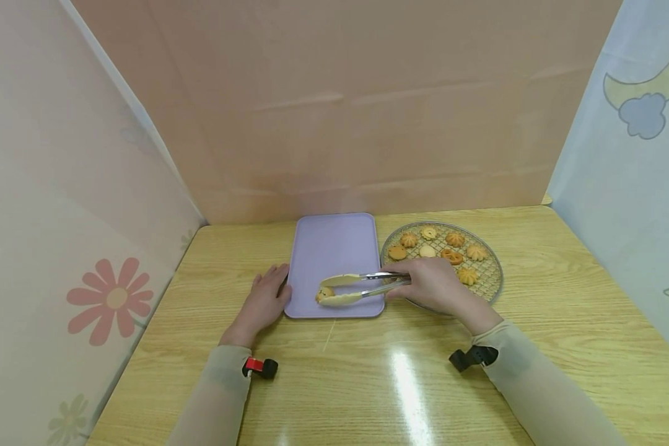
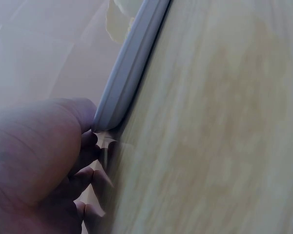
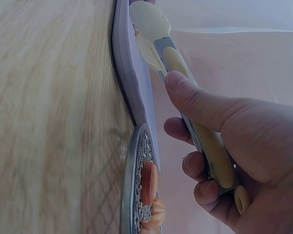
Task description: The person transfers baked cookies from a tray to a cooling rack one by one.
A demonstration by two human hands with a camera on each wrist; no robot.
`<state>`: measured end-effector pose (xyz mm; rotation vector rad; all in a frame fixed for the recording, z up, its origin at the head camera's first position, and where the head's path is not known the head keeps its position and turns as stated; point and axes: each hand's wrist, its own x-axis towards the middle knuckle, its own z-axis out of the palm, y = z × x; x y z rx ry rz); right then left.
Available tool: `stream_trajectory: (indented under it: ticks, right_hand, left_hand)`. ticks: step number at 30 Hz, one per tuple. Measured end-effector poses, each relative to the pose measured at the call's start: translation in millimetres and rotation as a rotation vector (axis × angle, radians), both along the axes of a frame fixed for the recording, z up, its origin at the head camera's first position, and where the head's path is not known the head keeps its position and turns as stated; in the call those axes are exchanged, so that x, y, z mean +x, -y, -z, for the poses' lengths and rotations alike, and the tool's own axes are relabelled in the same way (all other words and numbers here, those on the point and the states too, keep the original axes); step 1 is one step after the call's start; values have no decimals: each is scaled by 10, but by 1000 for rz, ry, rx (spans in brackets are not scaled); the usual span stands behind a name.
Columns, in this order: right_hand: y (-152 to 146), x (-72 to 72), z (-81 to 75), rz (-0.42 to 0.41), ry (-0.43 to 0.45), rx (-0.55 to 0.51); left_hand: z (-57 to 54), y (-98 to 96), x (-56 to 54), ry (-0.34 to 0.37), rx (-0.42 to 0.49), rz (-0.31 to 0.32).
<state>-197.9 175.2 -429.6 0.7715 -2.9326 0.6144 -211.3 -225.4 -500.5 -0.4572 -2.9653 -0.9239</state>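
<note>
My right hand (image 1: 432, 282) grips a pair of metal tongs (image 1: 375, 276) with cream-coloured tips; the right wrist view shows thumb and fingers around the cream handle (image 3: 212, 151). Between the spread tips lies a small golden cookie (image 1: 324, 293), on the front part of a lilac tray (image 1: 334, 244). From the frames I cannot tell whether both tips press on it. My left hand (image 1: 263, 301) rests on the table at the tray's left edge, and its thumb touches the rim (image 2: 119, 83).
A round wire rack (image 1: 500, 272) holding several cookies, among them a pretzel-shaped one (image 1: 451, 256), stands right of the tray, partly under my right hand. A wooden table (image 1: 334, 384) bears both. A peach backdrop (image 1: 334, 111) rises behind, with patterned panels at either side.
</note>
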Motion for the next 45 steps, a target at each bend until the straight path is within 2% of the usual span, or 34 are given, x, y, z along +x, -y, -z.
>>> stream_trajectory:
  ticks: [7,11,20,24,26,31,33,39,45]
  right_hand:
    - [-30,-4,-24,18,8,-16]
    - [-38,-5,-39,28,11,-1]
    - [-68,-9,-72,40,-9,1]
    - [-94,-22,-104,53,-5,11]
    - [-110,-27,-116,55,-4,12]
    - [-154,-38,-134,52,-14,3]
    - [-177,-41,-141,54,-11,-4]
    - [-225,-36,-189,84,22,-5]
    - [-258,-24,-229,89,37,-1]
  left_hand:
    - [-177,-59,86,37,-22,-10]
    - [-211,-76,103,70,-62,-26]
    - [-189,-43,91,65,-90,-15]
    - [-195,-49,93,50,-56,-10]
    - [-125,-17,61,17,-43,4]
    - [-130,-16,62,-1,-25,8]
    - [-198,-47,94,20,-19,-4]
    - [-193,-49,75,75,-60,-16]
    - [-209,-63,72,96,-71,-13]
